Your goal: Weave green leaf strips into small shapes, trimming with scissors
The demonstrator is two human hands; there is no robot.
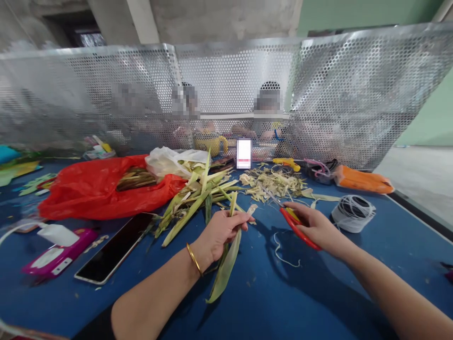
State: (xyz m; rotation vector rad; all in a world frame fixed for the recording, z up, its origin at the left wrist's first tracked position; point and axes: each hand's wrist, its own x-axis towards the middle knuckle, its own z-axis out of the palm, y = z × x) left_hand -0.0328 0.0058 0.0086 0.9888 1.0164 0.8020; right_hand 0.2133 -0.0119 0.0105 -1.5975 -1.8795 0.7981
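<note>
While the left hand (221, 231) lay near the middle of the blue desk (283, 302), its fingers (244, 218) were pinched around a long pale-green leaf strip (226, 267). The strip ran under the palm and trailed toward the near edge. Just beside it, toward the right edge, the right hand (318, 226) had its fingers curled tight around the red handles of the scissors (295, 226), with the blades pointing at the far edge. A short loose thread (283, 252) lay on the desk below them.

Beyond the left hand, a heap of green leaves (198, 196) fanned out. A red plastic bag (88, 191) lay open toward the far left corner with a bundle of darker leaves (136, 178) inside its mouth. A white plastic bag (170, 160) behind it held a few more leaf tips. A pile of pale shredded scraps (272, 182) sat past the scissors. A coil of white string (354, 212) rested near the right edge, and an orange packet (363, 179) lay further back. A dark phone (113, 248) and a pink device (56, 257) lay toward the left edge. A perforated metal screen (336, 94) stood along the far edge, and people sat behind it.
</note>
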